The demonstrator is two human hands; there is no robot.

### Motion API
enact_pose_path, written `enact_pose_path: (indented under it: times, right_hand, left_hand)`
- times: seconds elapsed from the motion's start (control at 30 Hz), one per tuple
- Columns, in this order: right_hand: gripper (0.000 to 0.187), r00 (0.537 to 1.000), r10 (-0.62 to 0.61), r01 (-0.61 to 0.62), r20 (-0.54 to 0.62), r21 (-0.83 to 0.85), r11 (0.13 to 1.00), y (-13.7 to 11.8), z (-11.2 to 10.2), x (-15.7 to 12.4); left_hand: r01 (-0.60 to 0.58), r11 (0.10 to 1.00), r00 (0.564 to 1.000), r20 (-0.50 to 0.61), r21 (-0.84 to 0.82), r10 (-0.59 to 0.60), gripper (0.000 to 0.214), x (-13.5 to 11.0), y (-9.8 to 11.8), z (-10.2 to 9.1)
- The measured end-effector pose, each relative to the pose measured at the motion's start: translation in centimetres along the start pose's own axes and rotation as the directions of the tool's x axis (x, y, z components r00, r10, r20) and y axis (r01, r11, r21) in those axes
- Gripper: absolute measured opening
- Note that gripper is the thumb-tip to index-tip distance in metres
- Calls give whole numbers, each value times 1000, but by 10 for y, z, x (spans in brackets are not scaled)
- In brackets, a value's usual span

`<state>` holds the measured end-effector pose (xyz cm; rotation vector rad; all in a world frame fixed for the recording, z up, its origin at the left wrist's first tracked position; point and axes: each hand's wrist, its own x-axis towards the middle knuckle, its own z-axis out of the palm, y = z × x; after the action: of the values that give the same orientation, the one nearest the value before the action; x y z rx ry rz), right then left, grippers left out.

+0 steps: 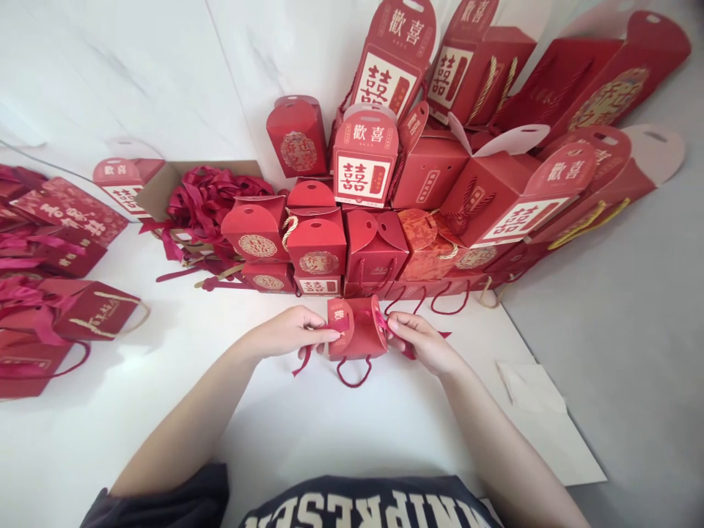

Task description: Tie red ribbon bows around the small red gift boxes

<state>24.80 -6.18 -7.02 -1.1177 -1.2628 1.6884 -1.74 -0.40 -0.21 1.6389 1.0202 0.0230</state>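
A small red gift box [360,343] stands on the white table in front of me, its rounded top flaps parted and a dark red cord handle [355,383] hanging toward me. On its left side my left hand [297,331] pinches a pink-red ribbon [302,362] between thumb and fingers, close against the flap. My right hand [421,339] grips the ribbon at the right flap, with a loose end sticking out past the fingers. Part of the ribbon is hidden by the flaps and my fingers.
Stacked red gift boxes [377,246] rise just behind. A cardboard carton [206,167] of red ribbons [220,198] stands back left. Ribboned boxes [96,308] sit at far left. White paper [532,387] lies at right, near the grey wall [632,315].
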Motion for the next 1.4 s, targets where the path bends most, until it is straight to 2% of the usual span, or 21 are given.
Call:
enact_pose_path:
  times: [0.1, 0.23, 0.33, 0.43, 0.5, 0.63, 0.77, 0.87, 0.97, 1.0, 1.13, 1.2, 1.3, 1.4]
  right_hand:
    - [41, 998, 4, -4, -55, -8, 1000, 1, -5, 0]
    - [39, 992, -47, 30, -117, -137, 990, -4, -19, -4]
    - [38, 984, -50, 12, -171, -217, 976, -14, -31, -12]
    - [36, 971, -84, 27, -226, -245, 969, -30, -43, -22]
    - [33, 954, -163, 95, -253, -259, 961, -44, -49, -28]
    - [26, 883, -324, 224, -339, -302, 927, -71, -52, -32]
    - [20, 749, -491, 403, -444, -282, 870, -93, -39, -27]
    - [17, 674, -563, 490, -479, -281, 825, -107, -22, -21]
    - [13, 606, -636, 564, -477, -307, 767, -119, -4, -16]
    - [11, 590, -654, 580, -474, -314, 751, -122, 1, -15]
    - [7, 559, -692, 630, -457, -308, 713, -132, 21, -7]
    - [8, 543, -702, 645, -461, -307, 700, -134, 31, -2]
    - [13, 552, -697, 619, -457, -335, 710, -135, 46, 3]
    - [13, 620, -673, 597, -402, -315, 738, -129, 56, 7]
  left_hand:
    - [9, 1000, 1000, -8, -6, -9, 49, -7, 1, -15]
    - [127, 990, 987, -111, 59, -120, 51, -20, 2, -34]
    - [174, 983, 971, -176, 62, -161, 47, -29, 2, -44]
    - [167, 984, 963, -225, 64, -149, 41, -39, 3, -50]
    - [112, 993, 967, -235, 48, -98, 40, -45, 5, -53]
    - [-145, 985, 956, -269, -98, 113, 39, -51, 14, -55]
    - [-354, 910, 920, -258, -217, 296, 29, -43, 26, -51]
    - [-445, 830, 887, -294, -335, 356, 17, -30, 35, -46]
    - [-530, 760, 830, -412, -376, 376, 27, -18, 51, -40]
    - [-574, 733, 794, -468, -365, 389, 30, -15, 58, -37]
    - [-748, 617, 592, -668, -245, 452, 24, -9, 95, -24]
    - [-794, 572, 521, -717, -206, 464, 25, -8, 111, -15]
    - [-813, 547, 485, -753, -199, 445, 35, -3, 124, 0]
    - [-817, 546, 462, -777, -185, 428, 22, 4, 120, 12]
